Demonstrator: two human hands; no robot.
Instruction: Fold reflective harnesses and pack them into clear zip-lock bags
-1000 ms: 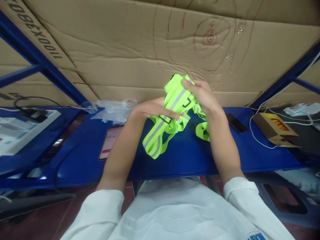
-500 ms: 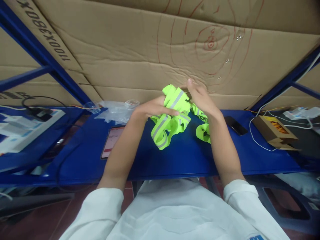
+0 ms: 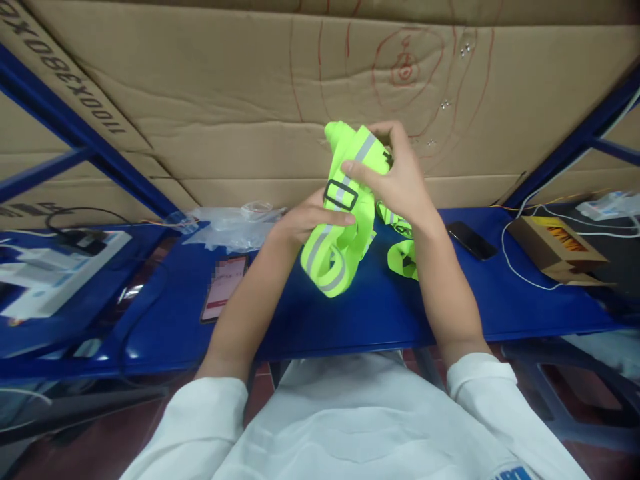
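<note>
Fingers (image 3: 373, 175) of the right hand (image 3: 406, 190) curl shut over the top of the neon reflective straps (image 3: 325, 257), thumb beside the black buckle (image 3: 341, 195). The left hand (image 3: 303, 220) pinches just below, probably steadying the bundle above the blue bench (image 3: 380, 313), loops hanging free.

blue table (image 3: 380, 313) | pink-screen phone (image 3: 223, 288) | black phone (image 3: 471, 241) | plastic bag (image 3: 230, 227) | open carton (image 3: 557, 250)

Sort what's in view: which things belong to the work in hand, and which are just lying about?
In hand:
- strap, neon with grey bands, held by left hand and right hand
- buckle on the strap

Lying about on the bench:
- lit phone
- black phone
- plastic bag
- cardboard box
- white cable
</note>
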